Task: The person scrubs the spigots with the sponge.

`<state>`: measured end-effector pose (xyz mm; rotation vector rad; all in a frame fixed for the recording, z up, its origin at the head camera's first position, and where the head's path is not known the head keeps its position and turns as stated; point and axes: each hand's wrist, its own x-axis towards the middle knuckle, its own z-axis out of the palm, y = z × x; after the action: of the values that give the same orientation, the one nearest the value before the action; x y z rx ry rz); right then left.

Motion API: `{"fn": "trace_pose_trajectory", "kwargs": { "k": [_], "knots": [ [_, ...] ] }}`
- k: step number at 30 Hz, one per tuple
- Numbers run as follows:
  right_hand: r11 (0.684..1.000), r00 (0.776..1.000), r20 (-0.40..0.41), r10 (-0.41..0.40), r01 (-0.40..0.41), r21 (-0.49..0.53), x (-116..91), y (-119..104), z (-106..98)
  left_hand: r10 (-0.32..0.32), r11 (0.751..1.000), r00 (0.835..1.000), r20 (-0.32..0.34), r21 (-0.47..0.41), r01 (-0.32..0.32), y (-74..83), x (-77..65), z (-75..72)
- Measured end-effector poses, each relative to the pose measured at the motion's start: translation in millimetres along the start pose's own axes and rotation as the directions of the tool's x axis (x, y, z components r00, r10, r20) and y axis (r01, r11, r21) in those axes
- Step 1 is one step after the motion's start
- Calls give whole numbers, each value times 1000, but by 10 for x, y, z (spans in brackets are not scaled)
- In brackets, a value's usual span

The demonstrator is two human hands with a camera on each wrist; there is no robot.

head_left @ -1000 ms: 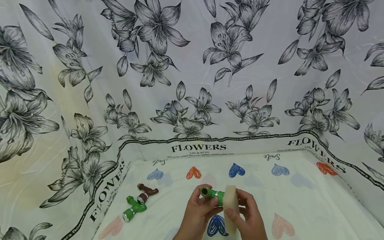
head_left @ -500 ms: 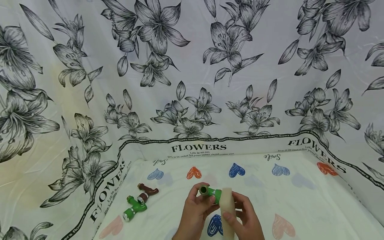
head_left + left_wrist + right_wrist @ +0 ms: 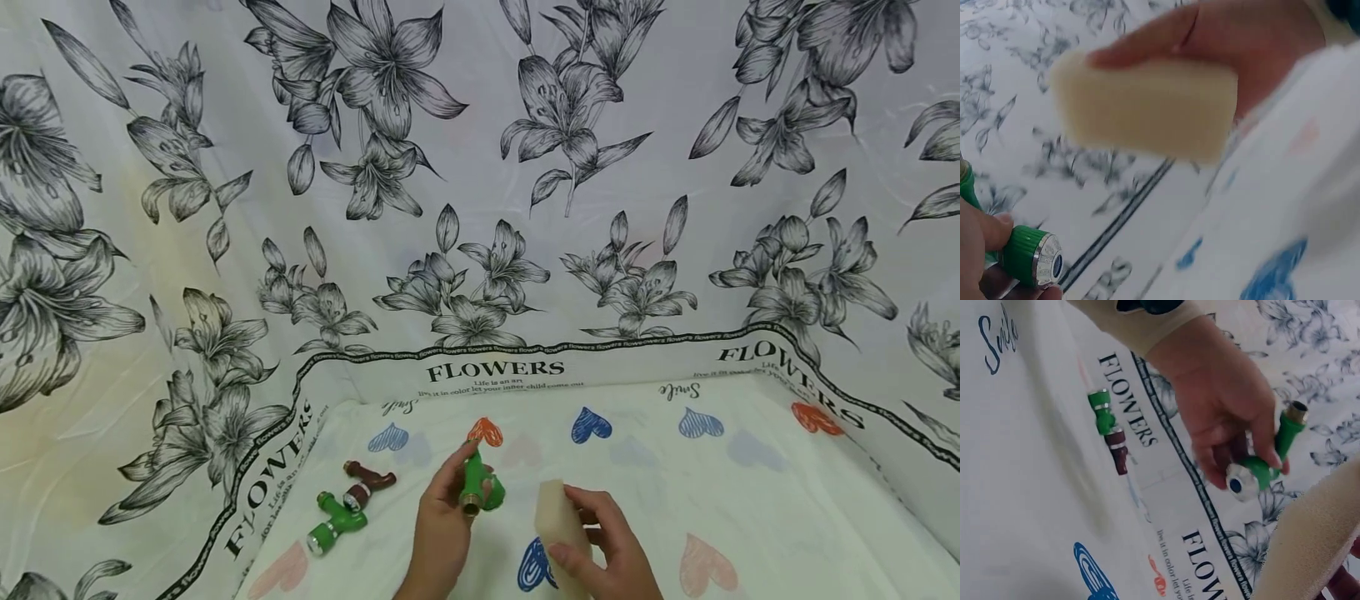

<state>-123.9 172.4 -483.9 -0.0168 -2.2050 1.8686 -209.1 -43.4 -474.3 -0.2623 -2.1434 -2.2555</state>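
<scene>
My left hand [image 3: 442, 529] grips a green tap [image 3: 472, 482] with a threaded brass end, its opening facing me. In the left wrist view the tap's ribbed green handle [image 3: 1022, 253] with a silver cap shows between thumb and fingers. A block-shaped cream sponge [image 3: 558, 521] is in my right hand [image 3: 611, 550], thumb on one side and fingers on the other. Tap and sponge are apart, with a gap between the hands. Seen from the right wrist, the sponge [image 3: 1319, 537] fills the lower right corner, the green tap beyond it.
Another green tap [image 3: 337, 522] and a dark maroon tap [image 3: 372, 481] lie close together on the left of the white heart-printed cloth [image 3: 787, 492]. A flower-printed curtain [image 3: 487, 292] rises behind and at the sides.
The left hand has moved left with its tap and turned it, so the brass end points toward me. The sponge, earlier against the tap's handle, is now away from it in the right hand.
</scene>
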Motion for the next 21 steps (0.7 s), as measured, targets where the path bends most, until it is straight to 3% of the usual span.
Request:
{"fn": "trace_pose_trajectory", "kwargs": {
  "k": [3, 5, 7, 9, 11, 12, 14, 16, 18, 21],
  "knots": [
    [1000, 1000, -25, -20, 19, -16, 19, 71, -78, 100, 980, 993, -57, 180, -89, -55, 22, -265],
    [999, 998, -39, -50, 50, -14, 27, 121, -136, 174, 920, 981, -84, 368, -131, -102, 28, -462],
    [997, 996, -50, -73, 72, -16, 33, 161, -198, 231, 814, 969, -86, 563, -145, -148, 26, -664],
    [996, 994, -58, -88, 88, -11, 43, 196, -263, 257, 674, 964, -65, 727, -130, -191, 18, -861],
    [996, 994, -66, -84, 82, -22, 54, 217, -312, 237, 559, 971, -33, 822, -109, -231, 0, -1057],
    [997, 994, -71, -77, 75, -32, 61, 225, -337, 214, 519, 977, -20, 849, -96, -250, -7, -1143],
    [998, 995, -86, -50, 45, -54, 74, 234, -382, 149, 476, 989, -4, 877, -68, -287, -17, -1289],
    [997, 995, -98, -17, 9, -73, 83, 235, -416, 81, 461, 997, 5, 887, -42, -314, -17, -1385],
    [998, 995, -100, 12, -18, -63, 86, 234, -438, 22, 453, 1000, 7, 892, -16, -337, -13, -1439],
    [999, 994, -101, 31, -35, -34, 81, 242, -433, -42, 397, 999, 16, 918, 2, -349, -18, -1481]
  ]
}}
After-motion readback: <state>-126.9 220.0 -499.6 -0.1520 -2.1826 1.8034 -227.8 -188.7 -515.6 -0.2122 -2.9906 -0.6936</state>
